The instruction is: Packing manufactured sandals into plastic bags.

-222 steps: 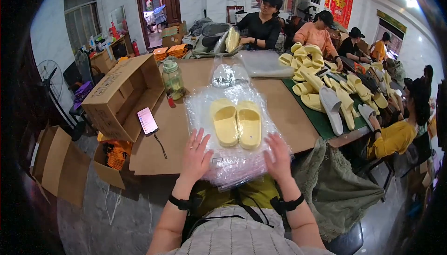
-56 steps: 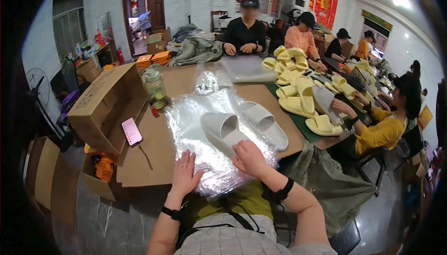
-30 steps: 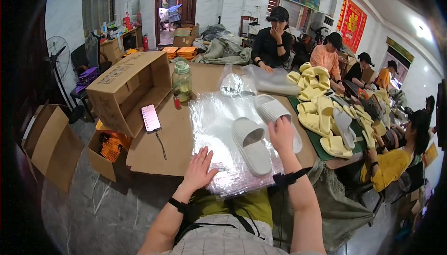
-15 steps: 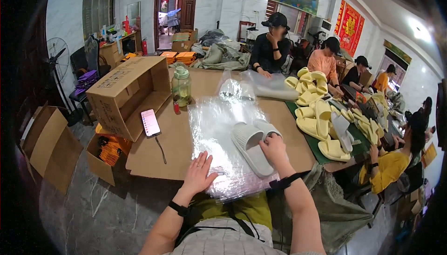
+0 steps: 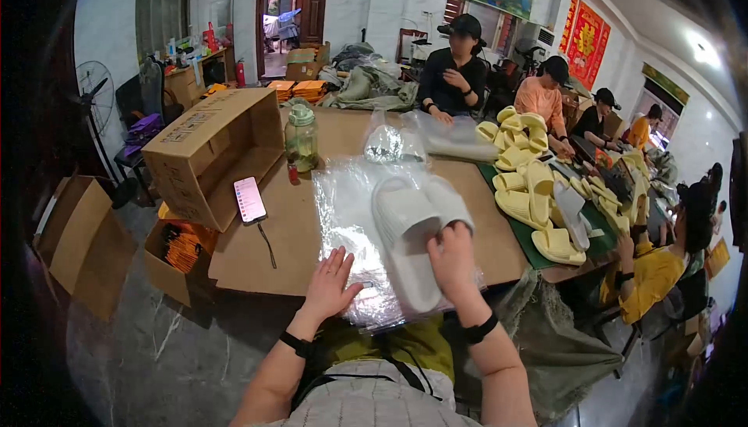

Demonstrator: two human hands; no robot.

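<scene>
A pair of pale grey slippers point(image 5: 408, 215), slightly blurred, is over a stack of clear plastic bags point(image 5: 340, 207) in front of me. My right hand point(image 5: 454, 262) is closed on the right-hand slipper of the pair, with its fingers around the strap edge; part of that slipper is hidden behind the hand and the left-hand slipper. My left hand point(image 5: 330, 283) lies flat on the near left part of the bags, fingers stretched out. A small pale piece point(image 5: 365, 284) shows by its thumb.
A phone point(image 5: 250, 202), a green-lidded bottle point(image 5: 301, 140) and an open carton point(image 5: 214, 154) are on the left of the cardboard-covered table point(image 5: 234, 263). Yellow slippers point(image 5: 530, 193) pile up on the right. Several people point(image 5: 458, 68) sit beyond and to the right.
The slippers have shifted left and slightly away over the bags, with my right hand still gripping them. My left hand stays pressed on the bags. The person across has lowered a hand from the face.
</scene>
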